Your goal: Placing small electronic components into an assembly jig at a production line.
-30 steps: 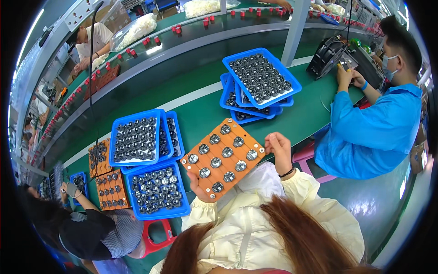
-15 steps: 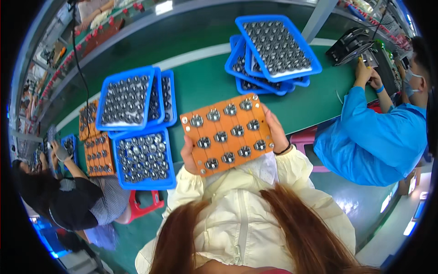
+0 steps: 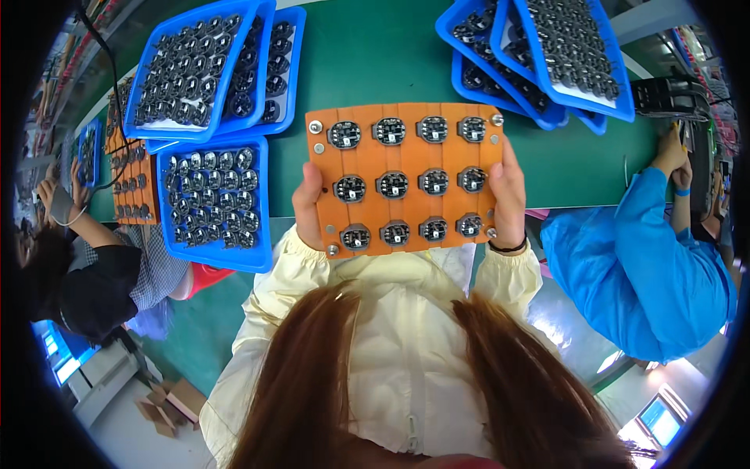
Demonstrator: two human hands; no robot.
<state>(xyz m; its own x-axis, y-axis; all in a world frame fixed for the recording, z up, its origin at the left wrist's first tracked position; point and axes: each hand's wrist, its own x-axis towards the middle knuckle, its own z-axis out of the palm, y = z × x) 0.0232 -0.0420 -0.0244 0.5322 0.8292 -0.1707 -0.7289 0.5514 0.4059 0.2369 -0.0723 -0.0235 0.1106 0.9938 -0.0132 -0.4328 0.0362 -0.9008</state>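
Observation:
An orange board (image 3: 410, 158) is held up in front of my chest, its long side across and nearly level. Several round black-and-silver parts with small circuit boards (image 3: 393, 185) sit in rows in its pockets, with metal pins near its corners. My left hand (image 3: 309, 207) grips the left edge, thumb on the front. On the opposite edge, my right hand (image 3: 509, 195) does the same, a dark band on its wrist. Most fingers of both hands are hidden behind the board.
Blue trays of similar round parts stand stacked at the far left (image 3: 215, 134) and far right (image 3: 539, 84) of the green table (image 3: 367, 59). A nearer blue tray (image 3: 258, 258) and orange boards (image 3: 137, 176) lie left. Co-workers sit left (image 3: 109, 289) and right (image 3: 625, 281).
The board has turned from a tilt to nearly level and looks larger in view. Both hands keep their hold on it. The whole view has shifted, with the trays now higher up.

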